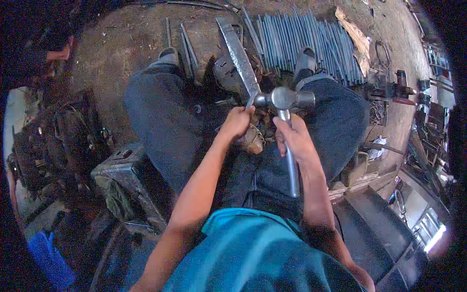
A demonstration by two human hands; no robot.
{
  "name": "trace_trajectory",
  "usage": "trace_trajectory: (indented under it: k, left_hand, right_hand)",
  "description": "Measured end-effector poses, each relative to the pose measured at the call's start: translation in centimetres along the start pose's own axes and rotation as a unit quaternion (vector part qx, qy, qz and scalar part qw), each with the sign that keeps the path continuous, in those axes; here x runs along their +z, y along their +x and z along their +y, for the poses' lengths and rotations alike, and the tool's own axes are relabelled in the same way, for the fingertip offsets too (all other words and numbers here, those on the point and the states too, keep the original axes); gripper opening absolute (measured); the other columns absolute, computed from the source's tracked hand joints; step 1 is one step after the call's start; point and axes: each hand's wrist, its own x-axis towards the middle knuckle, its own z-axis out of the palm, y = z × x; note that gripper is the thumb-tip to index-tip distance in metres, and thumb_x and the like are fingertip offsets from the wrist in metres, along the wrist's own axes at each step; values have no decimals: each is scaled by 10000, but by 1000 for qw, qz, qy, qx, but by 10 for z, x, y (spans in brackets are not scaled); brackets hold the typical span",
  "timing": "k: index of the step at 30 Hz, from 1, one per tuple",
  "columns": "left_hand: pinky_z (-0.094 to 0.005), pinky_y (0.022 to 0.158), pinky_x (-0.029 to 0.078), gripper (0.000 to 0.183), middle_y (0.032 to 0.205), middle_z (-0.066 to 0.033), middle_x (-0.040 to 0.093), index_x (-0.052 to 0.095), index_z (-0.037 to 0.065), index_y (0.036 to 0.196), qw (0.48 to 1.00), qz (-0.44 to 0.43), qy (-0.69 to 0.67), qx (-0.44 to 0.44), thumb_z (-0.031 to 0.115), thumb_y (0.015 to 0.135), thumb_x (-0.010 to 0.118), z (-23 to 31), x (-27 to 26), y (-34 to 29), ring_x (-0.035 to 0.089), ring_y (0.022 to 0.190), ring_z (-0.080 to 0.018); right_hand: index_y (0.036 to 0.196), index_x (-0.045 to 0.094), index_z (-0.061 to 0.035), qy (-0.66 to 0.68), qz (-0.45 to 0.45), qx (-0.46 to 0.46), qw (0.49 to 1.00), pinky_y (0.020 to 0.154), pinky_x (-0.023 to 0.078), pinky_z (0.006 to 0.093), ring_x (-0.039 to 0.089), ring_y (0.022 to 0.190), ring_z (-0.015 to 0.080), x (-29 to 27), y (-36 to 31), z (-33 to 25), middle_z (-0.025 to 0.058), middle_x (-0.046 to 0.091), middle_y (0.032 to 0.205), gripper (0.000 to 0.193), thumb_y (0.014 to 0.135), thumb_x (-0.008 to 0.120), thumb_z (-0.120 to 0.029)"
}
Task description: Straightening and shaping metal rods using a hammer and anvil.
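My left hand [237, 121] is closed around the narrow end of a long metal blade [241, 63]. The blade points away from me, tilted to the left, its surface bright and rough with hammer marks. In my right hand [296, 138] is a ball-peen hammer [286, 99], gripped on its metal handle just below the head. One end of the hammer head overlaps the blade's base near my left hand; I cannot tell whether they touch. Below the blade, a dark round block [228, 73] sits between my legs, partly hidden.
Beyond my right foot lies a wide row of grey metal rods [306, 41], with a torn piece of cardboard [354, 36] at its right. A few loose rods [188, 46] lie near my left foot. A dark metal box [129, 185] stands at my left, and another person [58, 53] is at the far left.
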Motion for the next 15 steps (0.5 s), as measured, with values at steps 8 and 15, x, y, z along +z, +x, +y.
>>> trace_trajectory:
  k: [8,15]
  left_hand:
    - [-435,786,463,434,929,-294,625,633,-54,952,998,48,34,-14,357,868,520,20,-3,-19,612,898,-415]
    - [-436,750,481,386,842,-277,642,640,-64,884,997,33,54,38,313,820,585,4,3,-4,635,866,-398]
  right_hand:
    - [961,510,58,-365,155,-137,908,510,468,444,612,590,394,-4,21,-12,261,603,674,310,845,606,-213]
    - [919,560,45,-391,188,-201,878,591,472,428,633,696,395,9,23,-14,241,609,699,278,809,650,-194]
